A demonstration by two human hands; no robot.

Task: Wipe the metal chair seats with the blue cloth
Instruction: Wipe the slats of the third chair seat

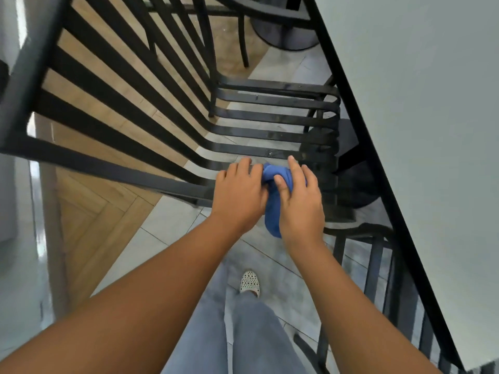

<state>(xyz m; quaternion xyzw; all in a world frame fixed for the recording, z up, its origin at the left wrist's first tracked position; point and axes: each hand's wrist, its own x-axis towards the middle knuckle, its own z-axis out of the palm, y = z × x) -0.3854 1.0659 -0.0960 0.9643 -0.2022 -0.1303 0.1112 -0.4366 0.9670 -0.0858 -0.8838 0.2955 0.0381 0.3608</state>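
The blue cloth [275,195] is bunched into a wad and held between both hands above the near edge of a black metal chair seat [272,122]. The right hand [299,201] is laid over the cloth from the right, its thumb pressed into the folds and its fingers spread slightly and curled over the top of the wad. The left hand [239,195] is set against the cloth from the left; its fingers are bent over the bundle's side and lie close together, though whether the fingertips pinch the fabric cannot be told, since they are hidden behind the knuckles. A tail of the cloth hangs down between the two wrists.

The seat is made of flat black slats, curved down at the front edge, and wet-looking streaks and drops are seen on several of them. The slats run up on the left into the tall backrest [89,93], which is blurred.

A pale grey table top [432,130] with a dark edge fills the right side, and the chair is tucked partly beneath it. A second slatted black chair [378,265] is seen lower right, beside the table edge. Beyond the seat a round dark pedestal base [286,33] stands on the floor. The floor is laid in grey tiles [167,222] near the table and in wood-pattern boards [91,211] to the left. Grey trousers [243,336] and one perforated white shoe [249,283] are visible below the forearms.
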